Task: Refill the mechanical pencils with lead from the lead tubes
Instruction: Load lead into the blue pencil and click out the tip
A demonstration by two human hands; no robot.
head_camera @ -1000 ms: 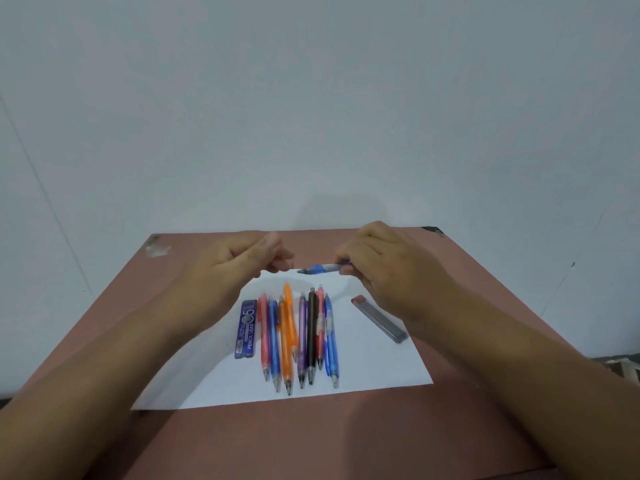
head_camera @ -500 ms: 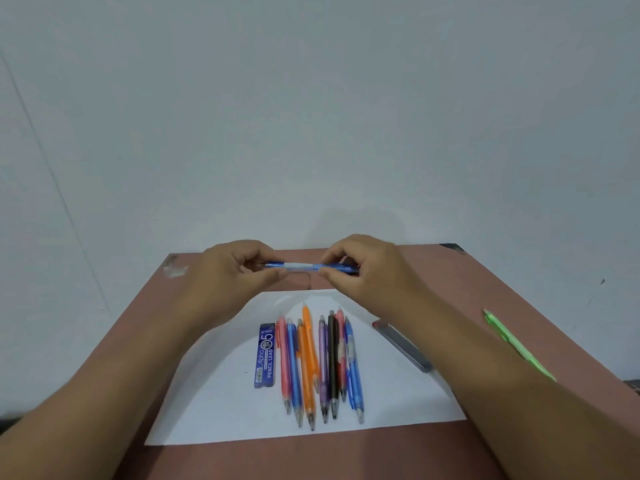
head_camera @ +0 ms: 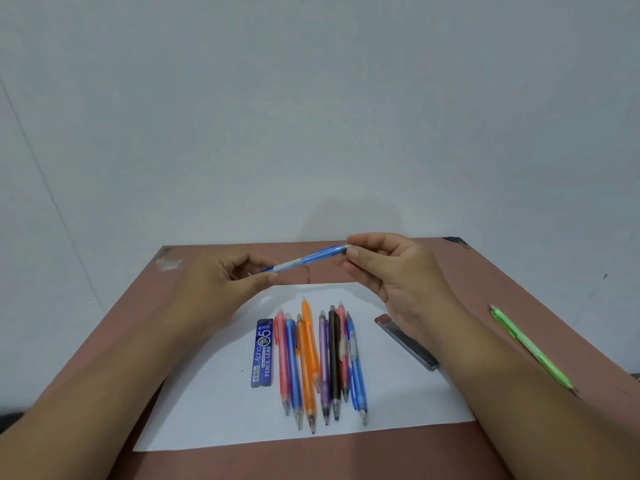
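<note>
Item in hand: a translucent blue plastic mechanical pencil is held in the air above the far edge of the white paper sheet.
Long axis: the pencil is seen to lie roughly left to right, its right end raised.
Left hand: curled round the lower, tip end of the pencil; that end is hidden by the fingers.
Right hand: its fingertips are pinched on the upper cap end.
Hands: set apart, joined only by the pencil.
Nearer hand: the cap end is judged to fall to the right hand for removal.
Lead supply: a flat blue lead tube lies on the sheet, nearer the left hand; a grey lead tube lies beside the right wrist.
Remaining stock: a row of coloured pencils lies between the tubes.
Outlier: a green pencil rests on the reddish-brown table, well right.
</note>
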